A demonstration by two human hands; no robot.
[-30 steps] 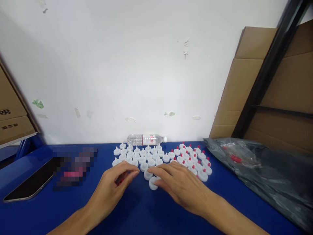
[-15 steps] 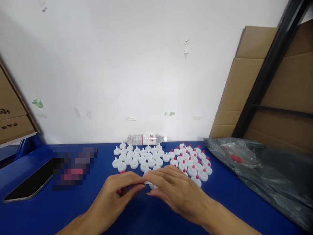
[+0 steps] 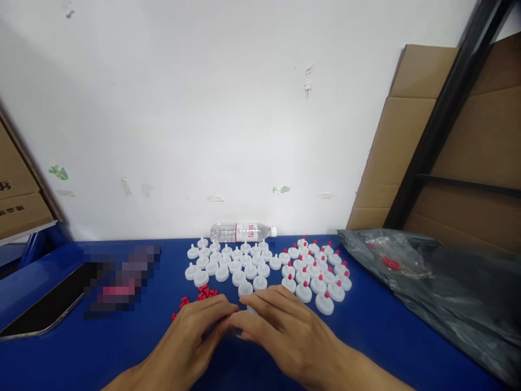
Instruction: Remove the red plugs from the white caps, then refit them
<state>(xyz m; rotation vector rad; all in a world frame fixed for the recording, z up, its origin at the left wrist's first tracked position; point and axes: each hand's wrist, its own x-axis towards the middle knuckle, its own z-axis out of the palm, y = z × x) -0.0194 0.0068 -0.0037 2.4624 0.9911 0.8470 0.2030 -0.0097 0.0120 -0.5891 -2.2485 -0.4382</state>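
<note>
My left hand (image 3: 197,334) is closed in a pinch at the centre front. Its fingertips meet those of my right hand (image 3: 288,331), and a small red cap seen there a moment ago is now hidden. The right fingers curl round a white nozzle cap (image 3: 251,310), of which only a sliver shows. Loose red caps (image 3: 207,292) lie just beyond my left hand. Bare white nozzle caps (image 3: 235,266) stand upright in a group behind both hands. To their right are white nozzle caps with red tips (image 3: 318,283), several close to my right hand.
A clear plastic bottle (image 3: 244,232) lies along the wall. A phone (image 3: 44,304) and a pixelated item (image 3: 122,282) are at left. Grey plastic sheeting (image 3: 439,293) covers the right side, a clear bag of red pieces (image 3: 394,260) on it. Cardboard (image 3: 402,136) leans behind.
My hands have come down and closer together, uncovering more of the red caps and white nozzle caps behind them. The red piece at my left fingertips has gone out of sight.
</note>
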